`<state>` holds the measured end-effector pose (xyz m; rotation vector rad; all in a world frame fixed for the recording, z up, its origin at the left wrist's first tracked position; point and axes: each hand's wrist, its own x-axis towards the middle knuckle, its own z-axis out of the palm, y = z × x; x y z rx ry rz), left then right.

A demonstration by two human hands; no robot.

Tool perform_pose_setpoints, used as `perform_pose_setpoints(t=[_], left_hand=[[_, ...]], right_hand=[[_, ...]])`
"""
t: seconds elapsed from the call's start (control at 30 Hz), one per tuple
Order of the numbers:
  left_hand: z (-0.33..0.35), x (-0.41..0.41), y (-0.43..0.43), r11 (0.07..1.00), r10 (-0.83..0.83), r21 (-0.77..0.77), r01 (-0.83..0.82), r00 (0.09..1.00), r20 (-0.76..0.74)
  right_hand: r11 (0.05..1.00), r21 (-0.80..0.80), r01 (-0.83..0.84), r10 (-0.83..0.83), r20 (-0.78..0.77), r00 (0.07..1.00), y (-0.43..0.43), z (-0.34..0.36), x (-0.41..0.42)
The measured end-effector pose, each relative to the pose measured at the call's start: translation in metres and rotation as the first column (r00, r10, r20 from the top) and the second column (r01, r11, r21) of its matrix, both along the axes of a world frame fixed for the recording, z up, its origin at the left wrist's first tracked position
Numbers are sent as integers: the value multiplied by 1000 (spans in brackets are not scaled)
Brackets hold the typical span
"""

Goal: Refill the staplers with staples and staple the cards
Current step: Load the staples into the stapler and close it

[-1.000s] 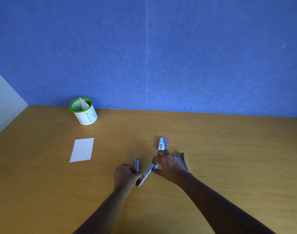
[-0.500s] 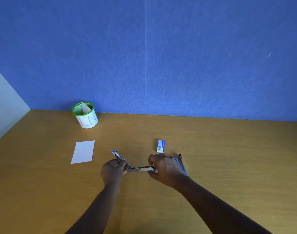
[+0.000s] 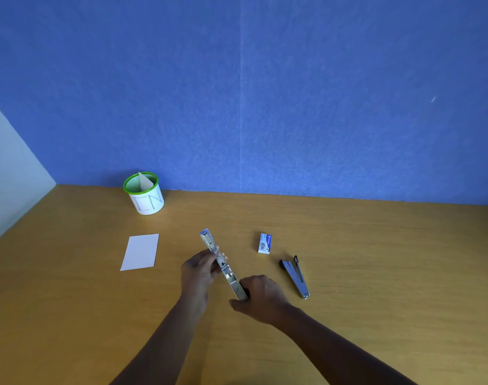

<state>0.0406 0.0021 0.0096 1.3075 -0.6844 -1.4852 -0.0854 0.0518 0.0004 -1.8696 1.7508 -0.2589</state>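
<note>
Blue wall (image 3: pixel 293 93) behind wooden table (image 3: pixel 390 273); white wall (image 3: pixel 7 176) at left.

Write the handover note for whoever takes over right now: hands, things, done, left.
Left hand grips the middle of the open stapler; right hand holds its near end.
Staple box and second stapler lie on the table to the right, white card to the left, a paper slip in the green-rimmed cup.
Done: stapler opened flat.
Left: load staples in both, staple the cards.
</note>
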Motion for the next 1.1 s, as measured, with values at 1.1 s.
perform_pose_setpoints(t=[1.1], left_hand=[[15,0,17,970,-239,28,242,968,-78]], right_hand=[[936,-319,148,-84,204,975,-32,55,-3]])
